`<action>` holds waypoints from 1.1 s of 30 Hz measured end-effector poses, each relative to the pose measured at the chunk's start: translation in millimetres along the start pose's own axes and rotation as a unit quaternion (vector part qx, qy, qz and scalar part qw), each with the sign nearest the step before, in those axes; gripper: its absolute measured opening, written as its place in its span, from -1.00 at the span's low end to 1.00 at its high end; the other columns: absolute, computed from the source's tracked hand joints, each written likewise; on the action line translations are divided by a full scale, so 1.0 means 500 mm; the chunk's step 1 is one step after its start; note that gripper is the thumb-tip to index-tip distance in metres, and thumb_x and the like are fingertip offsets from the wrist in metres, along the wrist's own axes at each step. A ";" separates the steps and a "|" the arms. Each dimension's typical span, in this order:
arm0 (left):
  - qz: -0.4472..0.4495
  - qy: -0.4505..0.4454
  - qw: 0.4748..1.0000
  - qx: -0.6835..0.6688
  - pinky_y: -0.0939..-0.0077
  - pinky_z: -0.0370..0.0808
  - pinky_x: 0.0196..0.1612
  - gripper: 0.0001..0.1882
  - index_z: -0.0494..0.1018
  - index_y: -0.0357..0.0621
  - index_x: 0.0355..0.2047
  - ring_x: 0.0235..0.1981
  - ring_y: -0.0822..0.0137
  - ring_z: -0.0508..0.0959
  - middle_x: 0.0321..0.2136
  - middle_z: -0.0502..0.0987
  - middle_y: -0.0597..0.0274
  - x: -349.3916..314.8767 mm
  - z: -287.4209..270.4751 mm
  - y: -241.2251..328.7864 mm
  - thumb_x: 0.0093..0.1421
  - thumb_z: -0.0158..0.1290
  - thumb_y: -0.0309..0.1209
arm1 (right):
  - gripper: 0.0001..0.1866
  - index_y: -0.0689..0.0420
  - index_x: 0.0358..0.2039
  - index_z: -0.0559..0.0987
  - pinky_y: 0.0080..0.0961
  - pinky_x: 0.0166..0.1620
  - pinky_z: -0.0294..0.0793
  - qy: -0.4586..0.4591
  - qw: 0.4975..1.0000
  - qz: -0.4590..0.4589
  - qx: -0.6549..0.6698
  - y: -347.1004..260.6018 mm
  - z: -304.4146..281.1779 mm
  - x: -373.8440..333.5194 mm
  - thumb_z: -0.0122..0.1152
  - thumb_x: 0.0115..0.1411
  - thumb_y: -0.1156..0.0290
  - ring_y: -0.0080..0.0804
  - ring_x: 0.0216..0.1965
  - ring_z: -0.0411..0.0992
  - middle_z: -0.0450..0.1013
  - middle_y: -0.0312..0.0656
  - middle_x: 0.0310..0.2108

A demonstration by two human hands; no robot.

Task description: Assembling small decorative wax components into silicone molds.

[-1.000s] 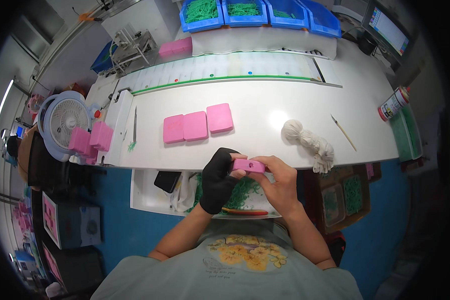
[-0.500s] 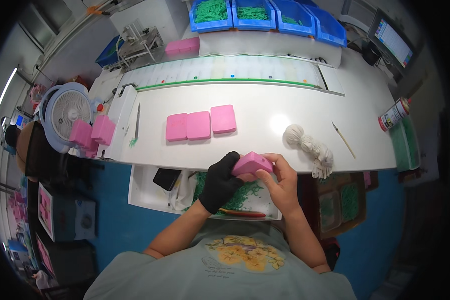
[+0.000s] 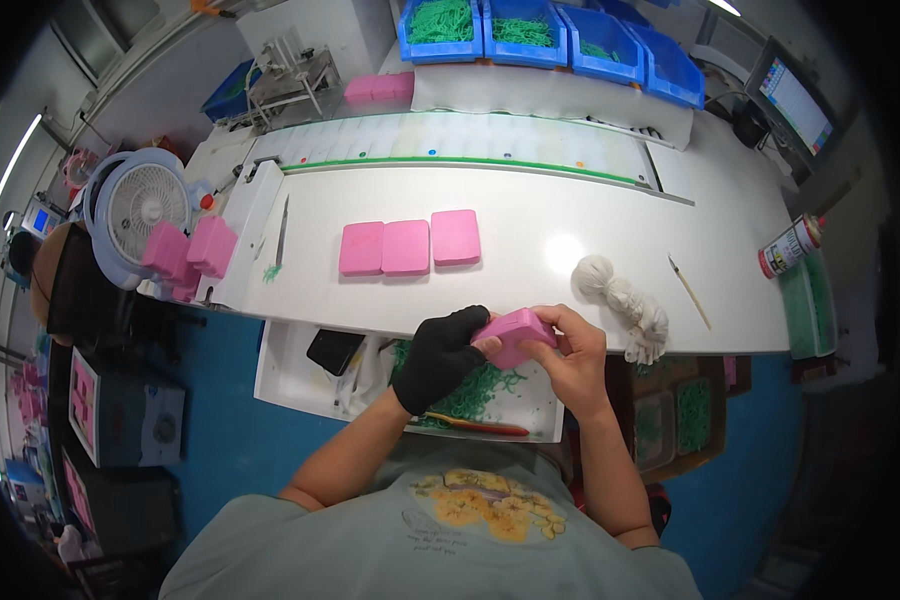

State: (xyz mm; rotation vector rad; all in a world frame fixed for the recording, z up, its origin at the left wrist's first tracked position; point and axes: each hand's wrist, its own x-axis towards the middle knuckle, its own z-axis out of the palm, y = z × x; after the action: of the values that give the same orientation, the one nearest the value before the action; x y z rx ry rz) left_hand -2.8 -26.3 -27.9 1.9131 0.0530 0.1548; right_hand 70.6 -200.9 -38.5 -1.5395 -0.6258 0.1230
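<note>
Over the table's front edge, a pink block with rounded corners is held between both hands, tilted, one broad face toward me. My left hand, in a black glove with bare fingertips, grips its left side. My bare right hand pinches its right side with thumb and fingers. Beyond them three similar pink blocks lie flat on the white table: a left block and a middle block touch, and a right block lies slightly apart. Fingers cover both ends of the held block.
Below my hands, an open white drawer holds green scraps, a red-handled tool and a black phone-like object. Bundled white gloves, a thin knife, a spray can and a fan are around.
Both hands have turned the pink block, so a broad face now shows instead of its corner and side. The whole view has shifted slightly. The three blocks on the table stay put.
</note>
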 end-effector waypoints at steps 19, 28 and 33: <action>0.190 0.021 0.937 0.293 0.23 0.46 0.01 -0.44 0.40 -0.06 -0.04 0.03 0.02 0.44 0.00 0.38 0.06 0.058 -0.042 0.024 -0.08 0.33 -0.35 | -0.64 0.22 -0.15 0.53 -0.25 0.08 0.38 0.037 0.910 -0.172 -0.375 -0.052 -0.064 0.096 0.32 -0.01 0.53 -0.07 0.09 0.32 0.41 -0.05 0.00; 0.115 -0.169 0.915 0.347 0.18 0.35 0.15 -0.27 0.28 -0.08 0.08 0.18 -0.07 0.25 0.11 0.24 -0.07 0.135 -0.014 0.020 -0.11 0.34 -0.35 | -0.53 0.20 -0.07 0.47 -0.21 0.00 0.39 0.006 0.880 0.018 -0.474 -0.053 -0.196 0.019 0.34 -0.06 0.57 -0.03 -0.03 0.36 0.41 -0.03 -0.06; 0.157 -0.188 0.926 0.288 0.20 0.35 0.14 -0.24 0.25 -0.07 0.11 0.17 -0.03 0.27 0.07 0.27 -0.01 0.184 -0.022 0.043 -0.12 0.34 -0.39 | -0.60 0.21 -0.13 0.51 -0.22 -0.02 0.42 0.041 0.880 0.024 -0.472 -0.037 -0.236 0.040 0.31 -0.05 0.59 -0.03 -0.05 0.38 0.44 -0.07 -0.09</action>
State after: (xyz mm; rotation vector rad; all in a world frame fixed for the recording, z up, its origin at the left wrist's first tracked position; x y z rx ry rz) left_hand 85.8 -13.0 3.4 2.4987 -0.5232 -0.0223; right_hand 134.6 -297.9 -4.4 -2.4905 -0.6070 -0.2556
